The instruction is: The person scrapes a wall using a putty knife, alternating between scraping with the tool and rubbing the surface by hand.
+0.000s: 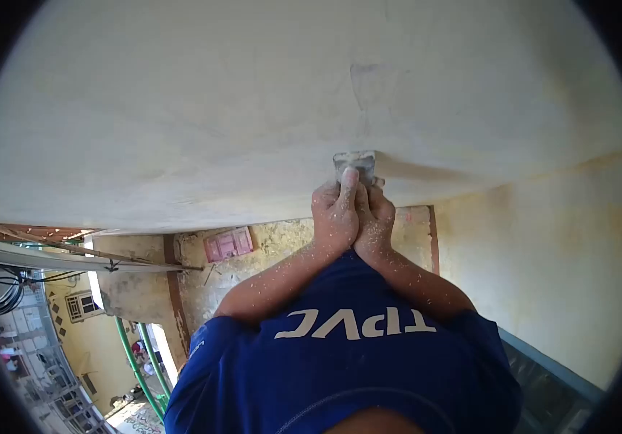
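Observation:
Both of my hands are together at the middle of the view, closed around a broad-bladed scraper (355, 160). My left hand (334, 213) grips it with the thumb laid along the blade. Pressed against it from the other side, my right hand (376, 218) also grips; the handle is hidden by the fingers. The grey-white, smeared blade meets the pale plastered surface (217, 145). A darker scraped patch (367, 85) shows on that surface beyond the blade. Pale flakes and dust speckle both hands and forearms.
A plain yellowish wall (521, 267) stands at the right. A pink plastic piece (229, 244) is by the stained wall behind my left arm. On the left are a beam (57, 253), cables (8, 296), green poles (137, 365) and a building with a window (83, 306).

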`<state>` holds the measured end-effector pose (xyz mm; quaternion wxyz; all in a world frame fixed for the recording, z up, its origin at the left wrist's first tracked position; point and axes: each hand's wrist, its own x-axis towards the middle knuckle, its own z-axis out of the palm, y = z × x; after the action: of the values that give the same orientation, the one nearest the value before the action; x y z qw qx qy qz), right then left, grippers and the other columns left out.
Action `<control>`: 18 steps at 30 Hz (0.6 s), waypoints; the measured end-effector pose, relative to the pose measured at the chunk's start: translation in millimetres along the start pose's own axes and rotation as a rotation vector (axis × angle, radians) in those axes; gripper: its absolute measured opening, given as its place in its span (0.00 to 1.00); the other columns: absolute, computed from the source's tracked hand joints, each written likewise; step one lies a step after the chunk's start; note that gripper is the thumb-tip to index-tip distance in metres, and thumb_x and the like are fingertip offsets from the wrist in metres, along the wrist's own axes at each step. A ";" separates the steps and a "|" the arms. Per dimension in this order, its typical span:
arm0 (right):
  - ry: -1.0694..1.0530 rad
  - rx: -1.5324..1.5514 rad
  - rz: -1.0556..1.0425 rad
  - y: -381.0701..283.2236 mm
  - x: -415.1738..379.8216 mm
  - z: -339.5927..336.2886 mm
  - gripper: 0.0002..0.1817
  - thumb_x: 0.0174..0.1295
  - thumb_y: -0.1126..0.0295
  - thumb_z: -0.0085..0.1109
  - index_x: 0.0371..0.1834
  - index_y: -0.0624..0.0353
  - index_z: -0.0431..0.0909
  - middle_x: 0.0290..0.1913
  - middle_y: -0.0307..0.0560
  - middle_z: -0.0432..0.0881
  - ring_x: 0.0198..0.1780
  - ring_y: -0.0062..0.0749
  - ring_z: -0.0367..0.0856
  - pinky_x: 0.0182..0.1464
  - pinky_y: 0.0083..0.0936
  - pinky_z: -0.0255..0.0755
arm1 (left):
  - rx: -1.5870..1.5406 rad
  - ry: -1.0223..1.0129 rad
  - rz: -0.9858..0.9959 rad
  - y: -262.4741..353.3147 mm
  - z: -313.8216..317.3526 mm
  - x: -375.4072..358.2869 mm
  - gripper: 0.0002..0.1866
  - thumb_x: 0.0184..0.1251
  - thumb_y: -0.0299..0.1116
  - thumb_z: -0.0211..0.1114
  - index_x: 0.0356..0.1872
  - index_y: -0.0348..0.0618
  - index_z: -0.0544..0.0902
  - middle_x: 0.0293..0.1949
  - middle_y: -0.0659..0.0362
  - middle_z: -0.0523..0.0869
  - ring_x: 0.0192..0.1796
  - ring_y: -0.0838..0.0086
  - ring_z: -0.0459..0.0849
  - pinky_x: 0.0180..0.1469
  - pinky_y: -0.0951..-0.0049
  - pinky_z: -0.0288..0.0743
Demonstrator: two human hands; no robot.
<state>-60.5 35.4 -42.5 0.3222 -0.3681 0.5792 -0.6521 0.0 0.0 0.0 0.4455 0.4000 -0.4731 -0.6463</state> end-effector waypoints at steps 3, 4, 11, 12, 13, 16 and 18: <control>-0.029 0.082 -0.106 -11.9 24.3 -1.1 0.16 0.67 0.64 0.52 0.26 0.66 0.74 0.18 0.41 0.75 0.21 0.15 0.69 0.22 0.20 0.63 | -0.045 -0.062 0.109 2.0 4.5 18.2 0.22 0.72 0.41 0.50 0.27 0.31 0.81 0.25 0.54 0.85 0.28 0.78 0.78 0.33 0.77 0.74; -0.019 0.006 -0.059 -5.6 20.2 -12.1 0.16 0.67 0.64 0.52 0.26 0.66 0.74 0.18 0.41 0.75 0.22 0.15 0.70 0.22 0.20 0.64 | -0.005 -0.062 0.089 -15.8 7.7 16.0 0.23 0.73 0.42 0.48 0.29 0.31 0.81 0.28 0.54 0.84 0.29 0.77 0.79 0.34 0.76 0.74; -0.015 0.453 0.138 -16.0 1.3 -4.9 0.15 0.67 0.61 0.52 0.27 0.61 0.74 0.22 0.39 0.75 0.23 0.18 0.70 0.24 0.16 0.63 | 0.140 -0.125 0.038 10.5 -2.7 -3.8 0.19 0.72 0.39 0.49 0.33 0.31 0.81 0.30 0.53 0.85 0.31 0.77 0.80 0.34 0.75 0.74; -0.028 0.588 0.114 -46.0 0.7 -10.2 0.15 0.68 0.60 0.49 0.28 0.60 0.73 0.22 0.40 0.74 0.22 0.19 0.70 0.24 0.17 0.63 | 0.035 -0.179 0.060 30.1 1.3 -11.3 0.17 0.72 0.37 0.50 0.35 0.32 0.80 0.33 0.51 0.85 0.34 0.77 0.80 0.35 0.75 0.75; -0.044 0.721 0.091 -66.3 -0.5 -19.5 0.16 0.68 0.59 0.47 0.29 0.59 0.73 0.22 0.40 0.74 0.21 0.21 0.70 0.24 0.17 0.63 | -0.073 -0.230 0.083 39.9 3.6 -17.5 0.16 0.72 0.36 0.50 0.38 0.32 0.79 0.36 0.50 0.85 0.36 0.76 0.80 0.35 0.74 0.75; -0.112 1.093 0.044 -55.8 9.6 -48.0 0.17 0.70 0.58 0.41 0.30 0.58 0.72 0.20 0.42 0.73 0.19 0.25 0.69 0.22 0.20 0.64 | -0.057 -0.341 0.384 11.7 -10.6 -14.5 0.13 0.71 0.34 0.52 0.39 0.32 0.78 0.42 0.50 0.83 0.42 0.72 0.81 0.45 0.70 0.74; 0.025 0.977 0.202 -31.6 -3.8 -51.6 0.17 0.70 0.59 0.40 0.31 0.58 0.71 0.20 0.43 0.73 0.18 0.25 0.69 0.22 0.20 0.64 | 0.071 -0.351 0.259 -8.6 -24.3 -15.2 0.12 0.70 0.33 0.52 0.42 0.34 0.77 0.48 0.51 0.81 0.48 0.66 0.80 0.55 0.67 0.69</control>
<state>-102.4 69.2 -14.5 0.5116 -0.1086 0.2426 -0.8171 25.4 9.7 -12.5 0.4211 0.2327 -0.6134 -0.6263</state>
